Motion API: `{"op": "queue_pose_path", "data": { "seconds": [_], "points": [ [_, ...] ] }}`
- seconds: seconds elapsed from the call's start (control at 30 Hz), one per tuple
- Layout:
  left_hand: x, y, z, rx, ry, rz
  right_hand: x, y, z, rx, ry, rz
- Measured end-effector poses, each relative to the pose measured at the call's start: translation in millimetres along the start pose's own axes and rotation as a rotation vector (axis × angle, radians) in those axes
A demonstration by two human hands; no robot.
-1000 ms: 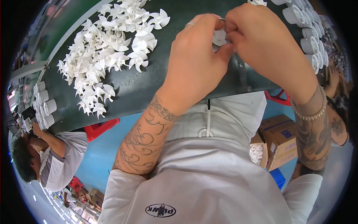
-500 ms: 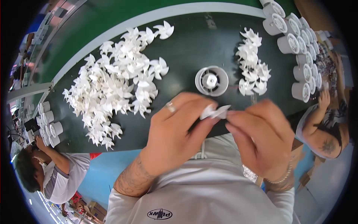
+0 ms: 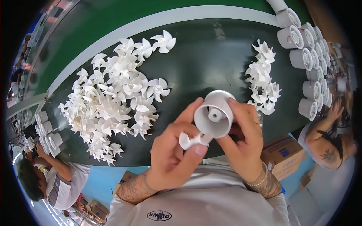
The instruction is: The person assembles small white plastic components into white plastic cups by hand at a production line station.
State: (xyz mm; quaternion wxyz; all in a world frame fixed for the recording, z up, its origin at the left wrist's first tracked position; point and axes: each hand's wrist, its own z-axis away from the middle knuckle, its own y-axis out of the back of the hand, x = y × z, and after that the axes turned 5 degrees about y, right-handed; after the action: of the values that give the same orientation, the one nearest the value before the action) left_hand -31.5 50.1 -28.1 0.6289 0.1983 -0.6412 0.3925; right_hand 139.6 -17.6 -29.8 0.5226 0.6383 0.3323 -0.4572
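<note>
My right hand (image 3: pixel 243 141) grips a white cylindrical fan housing (image 3: pixel 223 97) from its right side. The housing is lifted and tilted, its round opening towards me and a small motor hub (image 3: pixel 215 115) visible inside. Between the thumb and fingers of my left hand (image 3: pixel 169 156) is a white fan blade wheel (image 3: pixel 191 141), just below the housing's rim and outside it. My left index finger reaches up along the housing's left side. The blade wheel's centre is partly hidden by my thumb.
A large heap of white blade wheels (image 3: pixel 109 96) covers the table's left; a smaller group (image 3: pixel 260 73) lies at right. White housings (image 3: pixel 301 58) are stacked along the right edge, more (image 3: pixel 49 133) at far left. Co-workers sit at both sides. A cardboard box (image 3: pixel 281 156) stands below right.
The housing has been picked up off the table by my right hand and tilted towards me. The blade wheel, earlier between both hands, is now in my left hand only, lower down.
</note>
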Motion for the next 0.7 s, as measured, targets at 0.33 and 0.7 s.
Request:
{"op": "queue_pose_path", "data": {
  "seconds": [0.33, 0.7],
  "points": [
    [4.9, -9.4, 6.9, 0.035, -0.087, -0.183, 5.1, 5.7, 22.3, 0.042, 0.081, -0.656],
    [5.9, -12.4, 23.4, 0.232, 0.243, 0.206, -10.8, 14.1, 27.0, 0.15, -0.138, -0.713]
  ]
}}
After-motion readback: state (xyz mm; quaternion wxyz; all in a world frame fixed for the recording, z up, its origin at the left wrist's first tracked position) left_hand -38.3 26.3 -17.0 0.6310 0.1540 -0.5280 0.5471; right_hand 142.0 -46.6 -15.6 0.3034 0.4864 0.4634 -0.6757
